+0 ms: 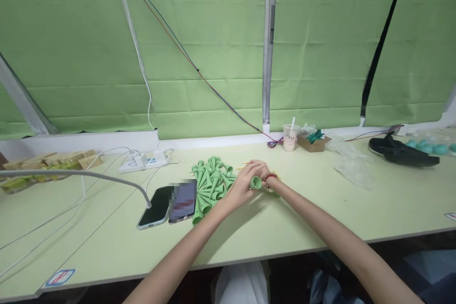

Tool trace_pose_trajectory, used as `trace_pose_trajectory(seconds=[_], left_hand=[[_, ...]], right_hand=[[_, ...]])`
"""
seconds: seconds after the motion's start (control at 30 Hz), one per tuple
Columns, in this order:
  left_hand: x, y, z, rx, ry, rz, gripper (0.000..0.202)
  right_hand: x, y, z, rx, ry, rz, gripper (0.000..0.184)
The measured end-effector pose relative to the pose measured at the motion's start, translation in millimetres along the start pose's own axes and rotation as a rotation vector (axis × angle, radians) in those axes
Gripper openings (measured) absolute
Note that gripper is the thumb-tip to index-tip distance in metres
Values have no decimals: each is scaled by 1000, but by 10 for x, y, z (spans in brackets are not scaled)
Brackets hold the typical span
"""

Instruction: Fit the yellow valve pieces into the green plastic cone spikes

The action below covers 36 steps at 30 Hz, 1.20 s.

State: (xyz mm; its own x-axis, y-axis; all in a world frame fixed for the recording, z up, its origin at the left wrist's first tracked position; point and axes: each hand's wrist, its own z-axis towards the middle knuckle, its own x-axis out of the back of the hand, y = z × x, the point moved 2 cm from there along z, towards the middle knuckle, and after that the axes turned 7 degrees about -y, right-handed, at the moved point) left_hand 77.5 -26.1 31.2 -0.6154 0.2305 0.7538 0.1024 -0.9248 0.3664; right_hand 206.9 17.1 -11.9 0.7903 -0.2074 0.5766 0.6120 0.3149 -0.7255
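Note:
My left hand (242,185) is closed around a green plastic cone (255,182), whose round hollow end faces me. Just behind it, my right hand (259,167) meets the left one with its fingers bent; what its fingertips hold is hidden. A red bracelet (270,176) circles the right wrist. To the left of my hands lies a pile of similar green cones (210,183), narrow stems pointing various ways. Small yellow pieces (276,176) show partly behind the right wrist.
Two phones, one black-screened (156,206) and one partly blurred (183,206), lie left of the pile. A power strip (142,164) with cables stands behind them. Farther right are a drink cup (289,138), a cardboard box (313,143), plastic bags (352,166) and a black shoe-like object (402,151).

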Motion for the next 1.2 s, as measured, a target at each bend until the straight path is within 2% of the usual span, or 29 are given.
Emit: trace_pose_trajectory(seconds=[0.07, 0.1, 0.17, 0.23, 0.33, 0.5, 0.67, 0.8, 1.0, 1.07, 1.2], left_hand=[[93, -101, -42, 214, 211, -212, 31], [121, -165, -52, 324, 277, -341, 31], [137, -300, -47, 492, 346, -609, 38], [110, -423, -18, 565, 388, -812, 45], [16, -542, 20, 597, 406, -890, 48], [-130, -521, -24, 563, 299, -741, 45], [-135, -423, -107, 527, 306, -474, 36], [-167, -391, -148, 563, 317, -491, 37], [-240, -382, -192, 577, 298, -581, 41], [-240, -386, -187, 593, 319, -653, 42], [-187, -395, -156, 679, 421, -799, 52]], right_hand=[[29, 71, 35, -21, 84, 49, 14], [27, 110, 28, -32, 125, 86, 18], [-8, 184, -22, -57, 174, 285, 24], [-64, 211, -87, -63, 120, 417, 23], [-95, 143, -173, -73, 2, 480, 20], [-69, -81, -289, -61, -154, 418, 36], [-100, -144, -373, 32, -166, 305, 36], [-122, -127, -388, 41, -212, 341, 36], [-92, -173, -407, 111, -92, 179, 31], [-81, -180, -428, 82, -86, 167, 28], [-29, -135, -445, -35, 28, 269, 41]])
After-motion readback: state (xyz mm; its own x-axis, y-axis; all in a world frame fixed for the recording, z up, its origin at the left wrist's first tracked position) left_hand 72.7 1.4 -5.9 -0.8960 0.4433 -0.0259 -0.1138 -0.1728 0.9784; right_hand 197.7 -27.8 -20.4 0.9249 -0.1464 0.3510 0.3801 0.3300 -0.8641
